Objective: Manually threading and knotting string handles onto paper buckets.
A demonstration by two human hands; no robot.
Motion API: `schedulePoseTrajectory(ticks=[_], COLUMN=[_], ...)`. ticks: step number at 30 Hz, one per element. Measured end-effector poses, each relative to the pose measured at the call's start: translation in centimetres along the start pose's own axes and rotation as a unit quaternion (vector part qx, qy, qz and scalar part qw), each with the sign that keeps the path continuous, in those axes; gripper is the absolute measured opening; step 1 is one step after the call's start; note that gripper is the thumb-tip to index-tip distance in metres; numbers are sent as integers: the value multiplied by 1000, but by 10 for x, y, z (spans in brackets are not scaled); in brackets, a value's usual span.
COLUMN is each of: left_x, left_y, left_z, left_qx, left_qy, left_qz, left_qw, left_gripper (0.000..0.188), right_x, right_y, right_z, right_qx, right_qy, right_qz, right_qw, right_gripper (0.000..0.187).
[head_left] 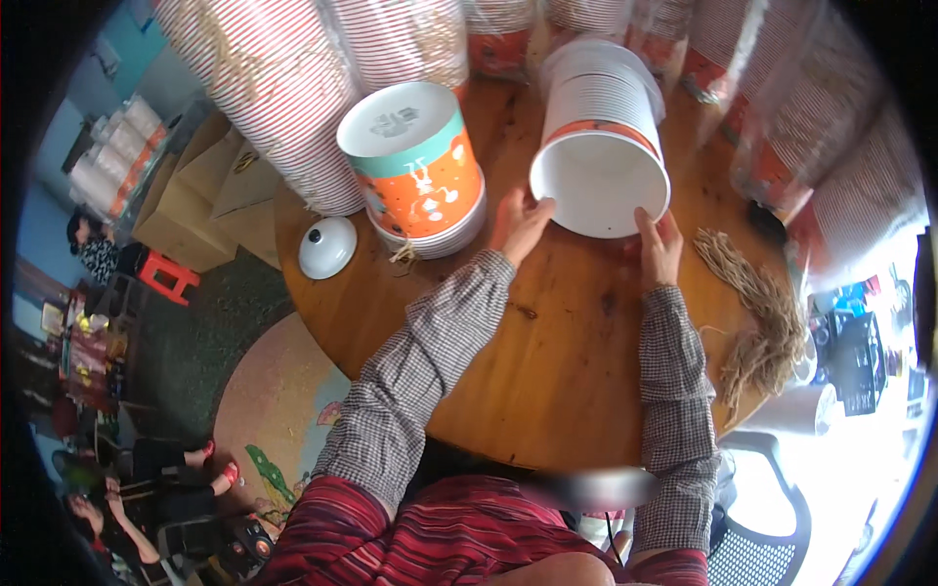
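A stack of white paper buckets (pixel 598 183) lies tilted on the round wooden table, its open mouth facing me and an orange band showing behind the front rim. With the thumb at the rim's left edge, my left hand (pixel 522 227) grips the front bucket. My right hand (pixel 660 246) grips the same rim on the right, thumb over the lip. Clear plastic wraps the far end of the stack. Left of it, a second stack of upside-down buckets (pixel 418 190), orange and green, stands with its white base up.
Tall plastic-wrapped bucket stacks (pixel 269 98) line the table's far side. A white lid with a black knob (pixel 327 247) lies at the left edge, a bundle of tan twine (pixel 752 303) at the right. Cardboard boxes (pixel 195 195) and a red stool (pixel 168 277) stand left; people are there too.
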State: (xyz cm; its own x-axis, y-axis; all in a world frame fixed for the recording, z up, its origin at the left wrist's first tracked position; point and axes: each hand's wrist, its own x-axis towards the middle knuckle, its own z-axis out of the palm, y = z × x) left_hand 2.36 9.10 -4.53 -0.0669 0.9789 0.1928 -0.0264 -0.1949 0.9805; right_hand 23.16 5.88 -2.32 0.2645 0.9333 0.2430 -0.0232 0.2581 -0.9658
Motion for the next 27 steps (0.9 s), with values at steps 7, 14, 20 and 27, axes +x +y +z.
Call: schedulePoseTrajectory(ticks=[7,14,20,27], left_x=[-25,-53,-93,-112], left_y=[8,16,47,62], left_z=[-6,-25,-25,-6], left_qx=[-9,-22,176,302], left_qy=[48,2,110,-186], left_qz=[-9,97,300,356], left_qw=[999,995,931,865], left_gripper=[28,53,53,36], right_x=[-28,-32,-48,-125], right_y=[-20,-39,-65,-83], right_z=[-19,-76,-106,-117], right_qx=[27,-141,-109,-191], right_qy=[-198,-26,189,203], right_qz=[109,29,-57,-53], right_qw=[974,989,974,959], right_gripper=[64,18,13,12])
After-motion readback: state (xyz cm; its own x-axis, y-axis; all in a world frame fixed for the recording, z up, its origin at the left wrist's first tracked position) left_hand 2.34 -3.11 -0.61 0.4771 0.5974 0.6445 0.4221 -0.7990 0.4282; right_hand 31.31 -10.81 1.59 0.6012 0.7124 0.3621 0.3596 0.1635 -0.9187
